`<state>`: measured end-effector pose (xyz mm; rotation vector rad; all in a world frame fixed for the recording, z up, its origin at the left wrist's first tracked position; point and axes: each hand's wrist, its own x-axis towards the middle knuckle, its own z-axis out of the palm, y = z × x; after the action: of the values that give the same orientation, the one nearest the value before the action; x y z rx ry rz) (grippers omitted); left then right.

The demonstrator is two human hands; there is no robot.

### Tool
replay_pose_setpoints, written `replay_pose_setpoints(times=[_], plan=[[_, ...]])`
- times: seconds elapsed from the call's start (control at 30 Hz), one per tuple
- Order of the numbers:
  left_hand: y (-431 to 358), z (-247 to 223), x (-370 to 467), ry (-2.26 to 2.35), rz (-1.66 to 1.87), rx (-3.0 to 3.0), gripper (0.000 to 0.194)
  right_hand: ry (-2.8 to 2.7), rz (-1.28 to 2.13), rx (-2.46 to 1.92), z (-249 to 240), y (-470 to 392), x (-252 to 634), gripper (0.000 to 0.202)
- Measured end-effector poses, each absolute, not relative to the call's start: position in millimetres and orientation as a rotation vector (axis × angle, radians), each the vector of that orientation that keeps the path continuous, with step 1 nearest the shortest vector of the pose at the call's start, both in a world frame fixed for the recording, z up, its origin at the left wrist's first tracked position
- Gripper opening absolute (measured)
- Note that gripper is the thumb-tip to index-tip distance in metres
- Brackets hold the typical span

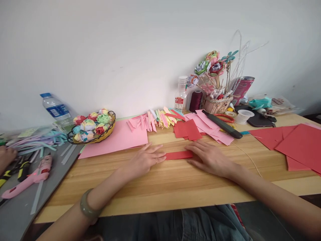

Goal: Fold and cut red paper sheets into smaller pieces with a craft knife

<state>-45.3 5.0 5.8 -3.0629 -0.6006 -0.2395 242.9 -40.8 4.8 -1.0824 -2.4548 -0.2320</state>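
A narrow red paper strip (pixel 178 155) lies flat on the wooden table (pixel 160 187), between my two hands. The fingertips of my left hand (pixel 147 158) rest on its left end, with the fingers spread. On its right end lie the fingers of my right hand (pixel 209 157), apart and slightly bent. Small red paper squares (pixel 193 130) are just beyond my right hand, next to pink paper pieces (pixel 204 124). A dark green cutter (pixel 222 124) lies across the pink pieces.
Folded colored strips (pixel 160 119) and a basket of paper flowers (pixel 110 134) stand along the wall. Large red sheets (pixel 301 144) are at the right. At the left, another person's hand (pixel 7 158) is near a pink glue gun (pixel 32 180).
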Motion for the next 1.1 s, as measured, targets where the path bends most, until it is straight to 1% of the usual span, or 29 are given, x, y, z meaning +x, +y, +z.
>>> replay_pose_setpoints(times=[0.1, 0.23, 0.3, 0.37, 0.4, 0.47, 0.57, 0.67, 0.73, 0.8, 0.83, 0.93, 1.0, 1.1], plan=[[7.8, 9.1, -39.9, -0.606, -0.279, -3.026, 0.05, -2.472, -0.163, -1.071, 7.0, -40.7, 238.8, 0.022], [3.0, 13.8, -25.4, -0.665, -0.694, -2.849, 0.043, -2.461, -0.088, -1.166, 9.9, -46.4, 233.6, 0.025], [-3.9, 16.8, -16.0, -0.663, -0.829, -2.819, 0.036, -2.418, -0.066, -1.258, 9.1, -50.5, 229.9, 0.031], [-11.7, 19.0, -6.3, -0.651, -0.807, -2.872, 0.032, -2.389, -0.03, -1.336, 6.7, -54.6, 225.0, 0.04], [-15.3, 19.5, -1.5, -0.662, -0.762, -2.917, 0.031, -2.382, 0.005, -1.363, 5.6, -56.3, 222.2, 0.04], [-20.2, 19.1, 7.3, -0.698, -0.661, -3.028, 0.031, -2.359, 0.134, -1.404, 5.0, -59.0, 216.7, 0.033], [-21.7, 16.9, 17.3, -0.736, -0.589, -3.181, 0.027, -2.266, 0.476, -1.463, 11.5, -60.2, 211.7, 0.021], [-19.6, 16.2, 22.8, -0.837, -0.609, -3.239, 0.024, -2.2, 0.766, -1.487, 23.5, -59.0, 213.2, 0.023], [-19.0, 17.3, 24.8, -0.975, -0.626, -3.229, 0.024, -2.223, 0.847, -1.473, 29.1, -58.6, 216.5, 0.029], [-19.3, 19.0, 26.0, -1.108, -0.64, -3.207, 0.024, -2.303, 0.787, -1.423, 29.9, -59.5, 219.3, 0.033], [-19.7, 19.8, 26.2, -1.159, -0.643, -3.201, 0.023, -2.366, 0.682, -1.382, 28.7, -60.3, 220.1, 0.033], [-20.0, 20.3, 24.9, -1.238, -0.647, -3.222, 0.025, -2.531, 0.186, -1.214, 21.7, -61.8, 219.9, 0.027], [-19.0, 19.1, 22.0, -1.271, -0.655, -3.254, 0.029, -2.579, -0.037, -1.101, 18.3, -61.1, 218.6, 0.026], [-16.2, 16.5, 16.2, -1.366, -0.67, -3.299, 0.032, -2.603, -0.072, -1.011, 18.6, -58.6, 216.8, 0.024]])
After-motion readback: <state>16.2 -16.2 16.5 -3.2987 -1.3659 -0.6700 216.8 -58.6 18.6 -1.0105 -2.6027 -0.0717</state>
